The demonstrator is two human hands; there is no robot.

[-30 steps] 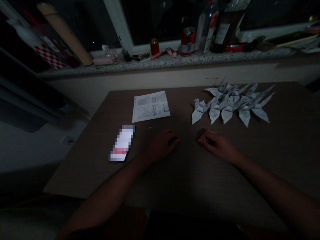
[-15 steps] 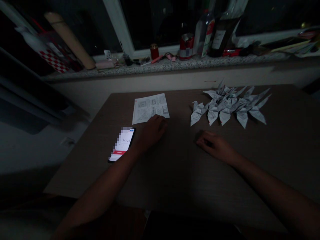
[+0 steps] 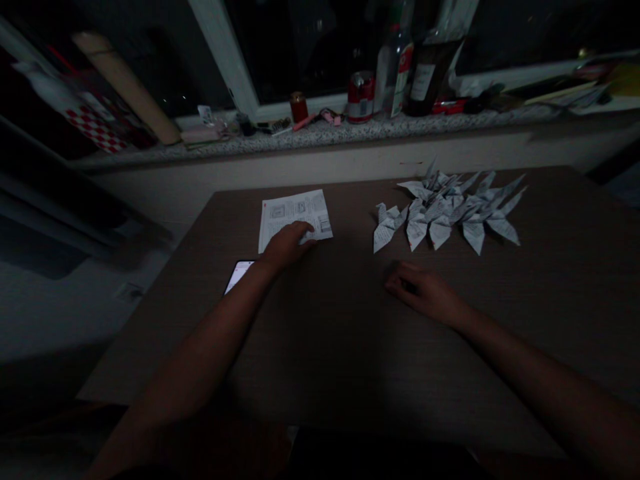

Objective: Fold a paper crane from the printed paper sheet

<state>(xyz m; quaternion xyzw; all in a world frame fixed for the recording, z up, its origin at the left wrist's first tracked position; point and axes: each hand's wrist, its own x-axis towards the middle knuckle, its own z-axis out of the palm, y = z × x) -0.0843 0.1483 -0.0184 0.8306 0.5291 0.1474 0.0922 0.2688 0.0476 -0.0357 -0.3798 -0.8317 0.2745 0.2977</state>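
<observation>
The left hand [image 3: 286,244] lies flat on the near edge of a printed paper sheet [image 3: 294,212], fingers spread loosely and resting on its lower middle; nothing is pinched between them. The sheet sits on the brown surface [image 3: 350,347] at about eleven o'clock from the middle, lying flat with its long side roughly parallel to the far edge. Under the left forearm, at about nine o'clock, a phone [image 3: 239,275] lies face up with its screen lit; the arm covers its nearer half.

The right hand [image 3: 425,293] rests on the surface near the middle, well apart from the sheet, its fingers curled inward in a loose fist; in the dim light I cannot tell whether anything lies inside it.

At about one o'clock a heap of folded paper cranes [image 3: 447,210] made of printed paper lies close together, wings overlapping, just beyond the right hand but not touching it.

Past the far edge of the surface runs a speckled stone windowsill [image 3: 325,133], carrying a red can [image 3: 361,97], a smaller red tin [image 3: 299,106], two bottles [image 3: 410,73] and a cardboard tube [image 3: 127,87] leaning at ten o'clock.
</observation>
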